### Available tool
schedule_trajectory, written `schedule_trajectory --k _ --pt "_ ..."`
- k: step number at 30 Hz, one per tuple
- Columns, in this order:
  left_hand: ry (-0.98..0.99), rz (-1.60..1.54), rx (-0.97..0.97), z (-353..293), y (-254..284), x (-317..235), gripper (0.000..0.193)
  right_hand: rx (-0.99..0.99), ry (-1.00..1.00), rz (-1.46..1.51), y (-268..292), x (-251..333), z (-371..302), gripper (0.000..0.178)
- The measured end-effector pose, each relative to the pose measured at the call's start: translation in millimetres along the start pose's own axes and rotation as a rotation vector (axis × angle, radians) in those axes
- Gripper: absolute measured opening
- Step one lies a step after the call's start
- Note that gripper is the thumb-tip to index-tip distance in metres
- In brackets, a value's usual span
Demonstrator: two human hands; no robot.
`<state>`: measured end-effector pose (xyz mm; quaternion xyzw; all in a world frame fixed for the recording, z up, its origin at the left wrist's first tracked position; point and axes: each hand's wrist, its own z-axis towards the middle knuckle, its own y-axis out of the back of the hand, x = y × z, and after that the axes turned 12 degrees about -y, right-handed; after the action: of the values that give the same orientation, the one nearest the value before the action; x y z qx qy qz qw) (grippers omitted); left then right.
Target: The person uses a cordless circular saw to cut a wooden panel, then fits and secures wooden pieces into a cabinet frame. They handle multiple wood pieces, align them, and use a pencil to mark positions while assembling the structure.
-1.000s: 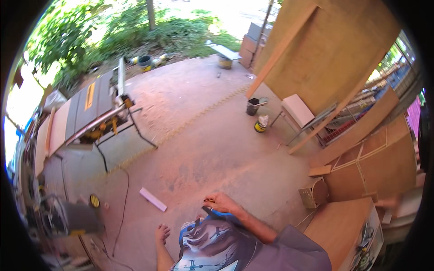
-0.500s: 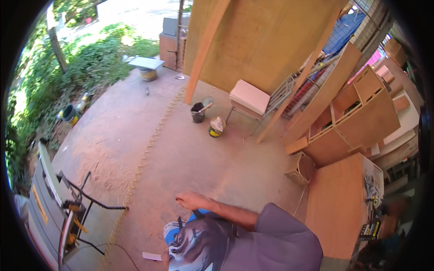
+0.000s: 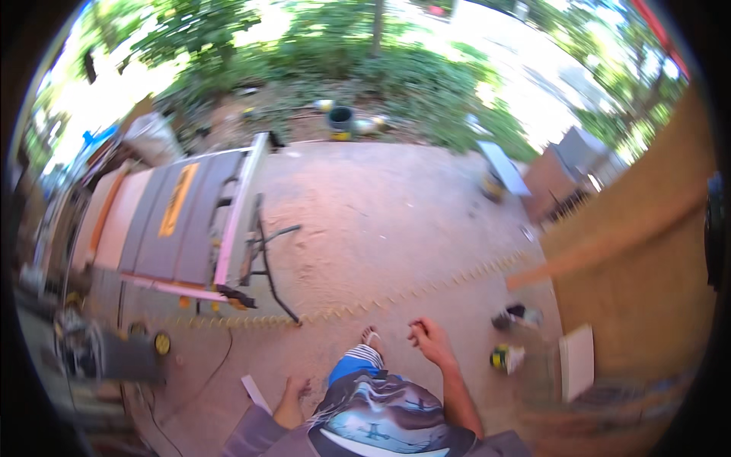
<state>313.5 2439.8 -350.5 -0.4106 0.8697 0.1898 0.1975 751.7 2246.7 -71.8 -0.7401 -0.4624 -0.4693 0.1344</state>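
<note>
View swung back to the table saw (image 3: 183, 221) — right hand (image 3: 430, 340) loosely curled, empty; left hand (image 3: 289, 404) — fingers unclear, beside a white strip (image 3: 255, 392)

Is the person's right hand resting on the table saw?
No: the right hand hangs free over the bare ground, well apart from the table saw at the left.

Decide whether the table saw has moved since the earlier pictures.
No. The table saw only lands in a different part of the picture because the head turned. The foot of its stand sits at the sawdust line, as before.
</note>
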Motion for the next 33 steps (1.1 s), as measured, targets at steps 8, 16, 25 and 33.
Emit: schedule_trajectory --k 8,16,25,33 --pt "-0.464 -0.142 0.035 36 -71 -276 0.042 0.119 -0.034 -0.037 23 113 151 0.015" --pt "-0.224 -0.151 -0.092 81 -77 -373 0.048 0.277 0.027 -0.207 12 216 323 0.023" --pt "-0.098 -0.434 -0.195 218 -90 -505 0.045 0.434 0.061 -0.375 5 353 619 0.029" --pt "-0.017 -0.633 -0.539 236 -111 -596 0.037 0.647 0.120 -0.498 -18 527 794 0.024"
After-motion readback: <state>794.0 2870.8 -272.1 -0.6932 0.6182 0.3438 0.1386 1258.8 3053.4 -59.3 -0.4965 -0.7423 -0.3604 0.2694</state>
